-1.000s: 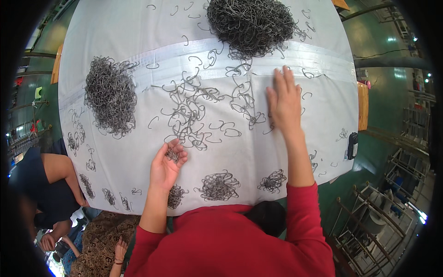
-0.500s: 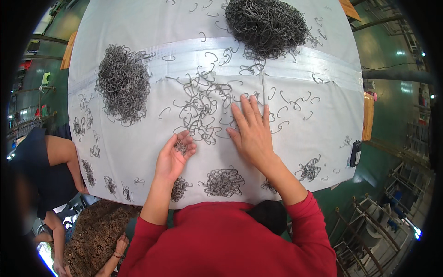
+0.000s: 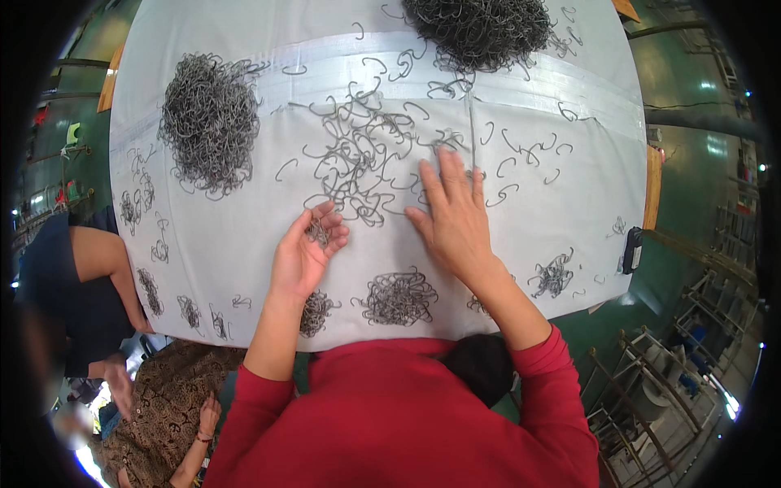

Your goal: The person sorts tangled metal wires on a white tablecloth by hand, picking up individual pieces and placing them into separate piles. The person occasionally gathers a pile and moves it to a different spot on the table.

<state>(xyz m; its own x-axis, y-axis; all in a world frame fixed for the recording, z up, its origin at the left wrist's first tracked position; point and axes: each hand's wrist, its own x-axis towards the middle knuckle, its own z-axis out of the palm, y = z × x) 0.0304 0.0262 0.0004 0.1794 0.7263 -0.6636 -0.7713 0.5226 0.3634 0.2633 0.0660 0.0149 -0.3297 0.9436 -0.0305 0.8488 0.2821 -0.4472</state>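
Dark, curved metal wire hooks lie on a white-covered table (image 3: 268, 244). My left hand (image 3: 303, 256) is palm up with fingers curled around a small bunch of hooks (image 3: 319, 231) in the palm. Just beyond it spreads a loose scatter of hooks (image 3: 358, 163), some overlapping. My right hand (image 3: 457, 224) lies palm down at the right side of that scatter, fingers stretched and apart. Its fingertips are at a few hooks (image 3: 444, 138); what lies under the palm is hidden.
Large hook heaps stand at the far left (image 3: 207, 126) and far right (image 3: 484, 28). Small piles (image 3: 399, 298) line the near edge. A black object (image 3: 632, 250) sits at the right edge. At left are a person in dark clothes (image 3: 65, 285) and another person's hand (image 3: 209, 415).
The whole view has shifted, so the table sits higher in the picture. My left hand still holds its bunch, and my right hand stays spread by the scatter. A person's hand at left has risen.
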